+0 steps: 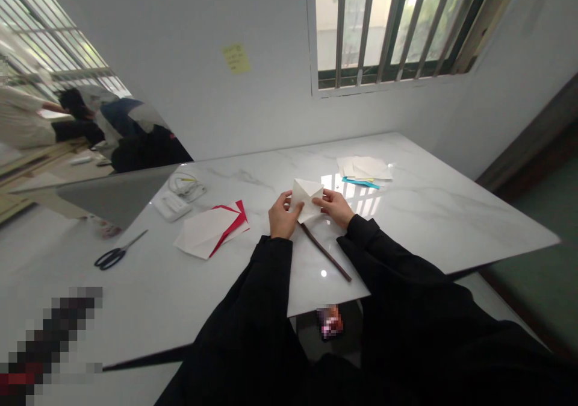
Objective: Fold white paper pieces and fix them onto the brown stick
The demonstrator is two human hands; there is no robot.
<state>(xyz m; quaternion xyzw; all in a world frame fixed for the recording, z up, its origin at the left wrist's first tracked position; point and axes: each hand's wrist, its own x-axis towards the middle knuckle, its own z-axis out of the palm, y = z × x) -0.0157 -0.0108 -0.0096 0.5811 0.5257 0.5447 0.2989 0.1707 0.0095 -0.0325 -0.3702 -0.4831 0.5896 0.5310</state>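
A folded white paper is held just above the white marble table in the middle of the head view. My left hand pinches its left edge with fingers closed. My right hand grips its right edge, fingers curled round the fold. Both arms are in black sleeves. A thin dark stick lies on the table just below the paper, running toward the near edge.
A folded white-and-red paper lies left of my hands, with black scissors further left. A white box and coiled cable sit behind them. Loose white and blue sheets lie at the back right. Other people sit far left.
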